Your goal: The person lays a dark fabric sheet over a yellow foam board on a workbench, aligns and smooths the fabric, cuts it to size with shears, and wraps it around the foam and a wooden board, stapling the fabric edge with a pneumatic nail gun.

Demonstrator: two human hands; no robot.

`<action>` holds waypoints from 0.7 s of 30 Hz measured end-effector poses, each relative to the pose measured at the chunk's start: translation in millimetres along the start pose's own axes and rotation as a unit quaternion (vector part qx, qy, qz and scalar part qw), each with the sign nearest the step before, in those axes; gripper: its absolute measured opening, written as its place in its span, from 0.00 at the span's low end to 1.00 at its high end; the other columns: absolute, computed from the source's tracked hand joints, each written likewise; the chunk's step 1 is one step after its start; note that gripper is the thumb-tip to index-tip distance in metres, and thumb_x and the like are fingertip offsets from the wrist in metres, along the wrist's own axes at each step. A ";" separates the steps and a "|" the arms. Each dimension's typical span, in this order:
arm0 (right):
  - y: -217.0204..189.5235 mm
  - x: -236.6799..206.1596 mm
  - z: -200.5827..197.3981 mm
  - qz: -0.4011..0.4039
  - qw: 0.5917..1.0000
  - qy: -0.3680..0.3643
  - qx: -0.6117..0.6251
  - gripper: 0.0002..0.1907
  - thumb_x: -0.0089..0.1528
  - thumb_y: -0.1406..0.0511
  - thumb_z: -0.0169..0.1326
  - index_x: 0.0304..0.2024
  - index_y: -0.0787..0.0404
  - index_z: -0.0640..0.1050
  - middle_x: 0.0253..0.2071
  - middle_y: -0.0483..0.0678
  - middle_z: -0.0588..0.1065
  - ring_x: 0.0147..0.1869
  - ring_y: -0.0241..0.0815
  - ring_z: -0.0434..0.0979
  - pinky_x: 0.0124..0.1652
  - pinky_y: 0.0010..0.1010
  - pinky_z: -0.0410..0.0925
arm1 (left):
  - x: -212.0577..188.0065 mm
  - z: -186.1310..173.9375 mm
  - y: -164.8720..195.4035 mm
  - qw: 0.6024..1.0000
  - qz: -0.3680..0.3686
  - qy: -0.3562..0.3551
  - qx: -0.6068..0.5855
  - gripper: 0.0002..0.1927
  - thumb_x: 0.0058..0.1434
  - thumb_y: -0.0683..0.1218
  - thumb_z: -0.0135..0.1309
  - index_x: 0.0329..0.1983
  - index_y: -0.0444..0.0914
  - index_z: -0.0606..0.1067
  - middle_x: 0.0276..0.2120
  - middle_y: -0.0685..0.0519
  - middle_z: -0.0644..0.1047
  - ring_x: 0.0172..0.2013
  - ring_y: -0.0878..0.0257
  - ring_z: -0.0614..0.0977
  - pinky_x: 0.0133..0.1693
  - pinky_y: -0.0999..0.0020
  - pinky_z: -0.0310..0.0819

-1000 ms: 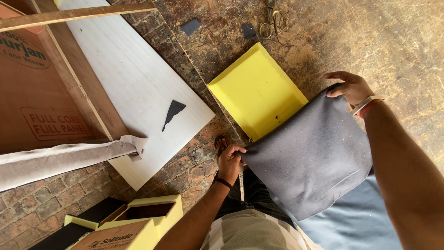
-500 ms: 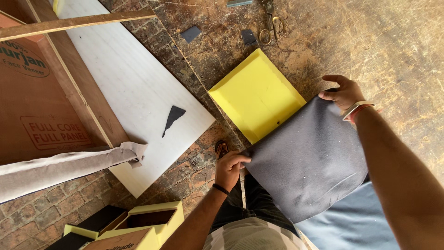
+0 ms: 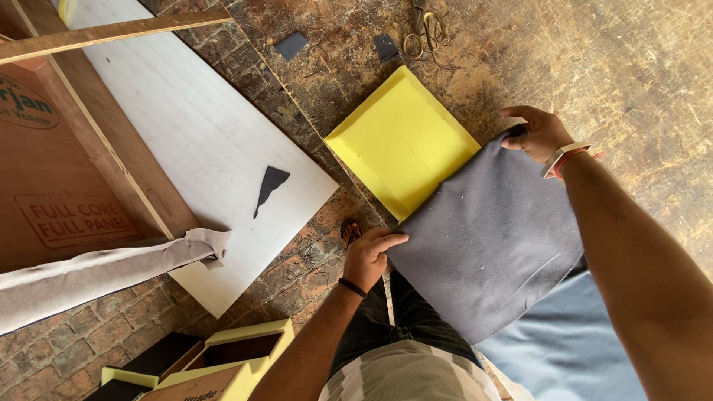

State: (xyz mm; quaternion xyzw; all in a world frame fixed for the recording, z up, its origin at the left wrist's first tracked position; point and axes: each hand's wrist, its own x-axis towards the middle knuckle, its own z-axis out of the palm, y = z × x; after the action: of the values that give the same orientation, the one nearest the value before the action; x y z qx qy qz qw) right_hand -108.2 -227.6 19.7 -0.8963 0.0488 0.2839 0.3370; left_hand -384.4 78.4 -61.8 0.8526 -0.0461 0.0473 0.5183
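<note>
head view: both hands pinch a smooth grey fabric sheet (image 3: pixel 486 245) over a square yellow foam slab (image 3: pixel 401 141) on the brick floor (image 3: pixel 67 349): left hand (image 3: pixel 369 256) grasping its near corner, right hand (image 3: pixel 541 134) its far corner. a brown printed plywood panel (image 3: pixel 52 178) stands at left, beside a white board (image 3: pixel 200 141).

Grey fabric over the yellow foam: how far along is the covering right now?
Partly done. The grey fabric already lies over roughly the near half of the yellow foam pad. In hand: the left hand grips the fabric's near corner and the right hand its far corner. Left: the far half of the foam is bare. The scissors lie untouched.
</note>
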 end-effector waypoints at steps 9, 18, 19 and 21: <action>26.1 2.9 -1.6 -0.061 0.996 -0.008 0.072 0.30 0.58 0.72 0.62 0.62 0.50 0.76 0.54 0.48 0.80 0.57 0.41 0.80 0.61 0.35 0.69 | -20.2 1.1 -10.1 0.999 0.035 0.033 0.026 0.17 0.54 0.28 0.54 0.33 0.43 0.82 0.42 0.51 0.83 0.39 0.61 0.86 0.34 0.71 0.84; 16.0 -6.5 4.2 -0.026 0.998 0.049 0.031 0.29 0.60 0.71 0.62 0.63 0.51 0.75 0.53 0.51 0.79 0.56 0.43 0.80 0.58 0.35 0.71 | -12.4 6.9 -14.5 0.999 0.021 0.014 0.027 0.15 0.56 0.29 0.55 0.34 0.42 0.81 0.38 0.54 0.83 0.31 0.64 0.84 0.30 0.71 0.81; 10.1 -6.1 6.7 -0.015 0.998 0.045 0.043 0.29 0.60 0.71 0.61 0.63 0.50 0.75 0.52 0.51 0.80 0.56 0.43 0.81 0.57 0.34 0.73 | -12.3 7.7 -15.3 0.999 0.013 0.017 0.031 0.15 0.55 0.28 0.55 0.33 0.42 0.81 0.38 0.54 0.83 0.31 0.63 0.84 0.29 0.70 0.80; 1.6 -6.4 11.0 -0.011 0.999 0.041 0.022 0.30 0.60 0.71 0.62 0.65 0.50 0.73 0.51 0.54 0.80 0.55 0.45 0.81 0.58 0.35 0.72 | -13.7 8.8 -17.3 0.999 -0.004 0.024 0.039 0.16 0.52 0.28 0.55 0.32 0.41 0.81 0.38 0.53 0.83 0.30 0.62 0.83 0.28 0.69 0.79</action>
State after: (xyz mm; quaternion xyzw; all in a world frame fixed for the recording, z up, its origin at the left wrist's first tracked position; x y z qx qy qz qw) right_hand -119.2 -222.6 15.5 -0.8999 0.0594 0.2423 0.3578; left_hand -395.4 79.0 -82.8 0.8709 -0.0281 0.0675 0.4860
